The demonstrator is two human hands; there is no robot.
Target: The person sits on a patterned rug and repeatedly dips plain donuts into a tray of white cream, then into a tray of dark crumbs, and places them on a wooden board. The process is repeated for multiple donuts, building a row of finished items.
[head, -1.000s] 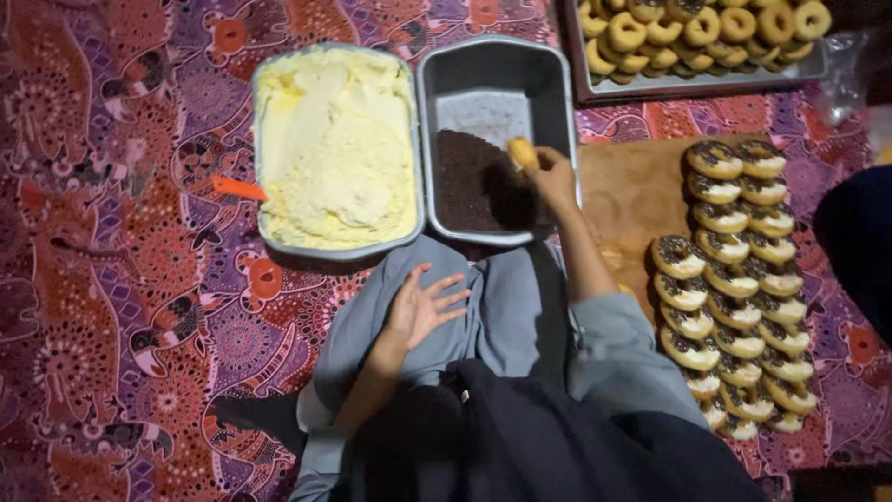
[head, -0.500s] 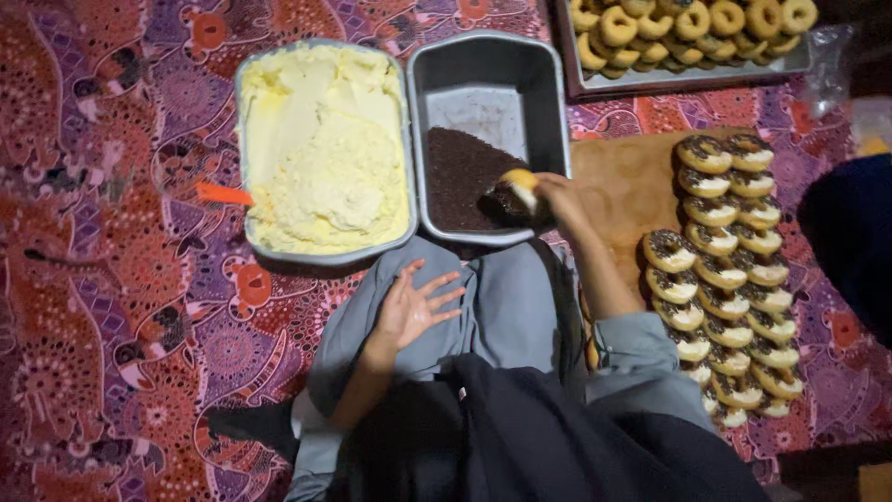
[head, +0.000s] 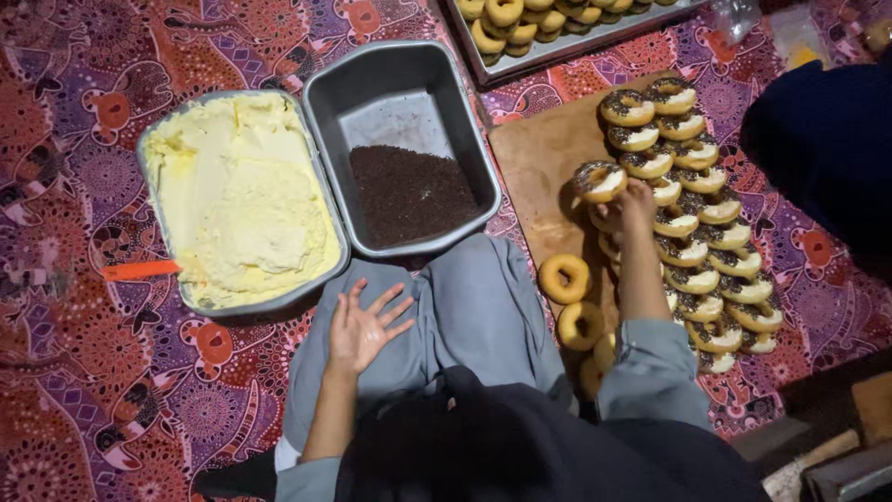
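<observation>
Since a moment ago, my right hand [head: 632,203] has swung away from the sprinkle pan [head: 401,149] and now grips a sprinkle-coated donut [head: 599,180] over the wooden board [head: 539,158], at the near edge of the stacked rows of finished donuts [head: 692,214]. My left hand [head: 362,325] rests open, palm up and fingers spread, on my grey trouser leg [head: 465,307].

Two plain golden donuts [head: 564,277] lie on the board just beside my right forearm, with more partly hidden under my sleeve.

Ahead of my knees sit two rectangular metal pans, touching side to side. One holds a loose dark heap of chocolate sprinkles [head: 409,191], with bare metal showing at its far end. The cream pan [head: 163,223] is almost full of pale yellow buttercream [head: 246,200], soft and ridged, and an orange spatula handle [head: 139,270] sticks out over its near left rim.

Farther off, a metal tray [head: 557,51] carries more plain donuts. Everything stands on a patterned red and purple cloth [head: 74,372]. A dark blue shape [head: 827,149] fills the right edge.
</observation>
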